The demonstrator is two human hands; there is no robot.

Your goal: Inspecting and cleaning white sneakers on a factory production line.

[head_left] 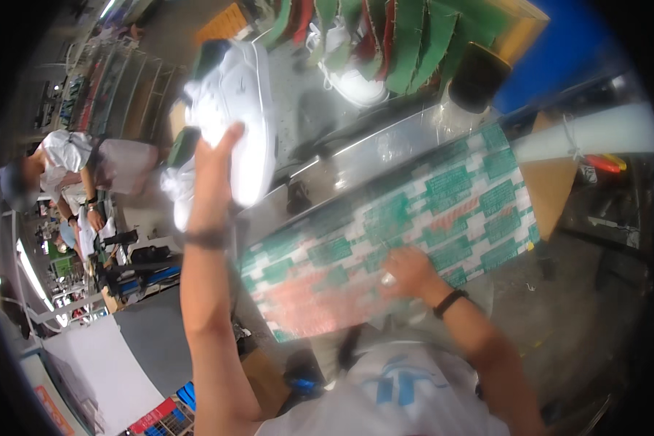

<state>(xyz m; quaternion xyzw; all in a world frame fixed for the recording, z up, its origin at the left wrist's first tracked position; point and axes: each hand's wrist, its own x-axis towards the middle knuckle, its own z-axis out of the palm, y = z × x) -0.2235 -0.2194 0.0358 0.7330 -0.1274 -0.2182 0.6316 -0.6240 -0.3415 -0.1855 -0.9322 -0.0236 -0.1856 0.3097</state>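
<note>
A white sneaker is gripped in my left hand, raised over the left end of a grey conveyor surface. Beside that hand, partly behind it, is a second white shoe; whether the hand also holds it is unclear. My right hand is closed, with its fingers curled over the green, white and red printed covering of a ledge in front of me. A small whitish spot shows at its fingers, too small to name.
Ragged green and red strips hang over the conveyor, with another white sneaker beneath them. A dark cylinder and a white roll are to the right. Another person works at the left.
</note>
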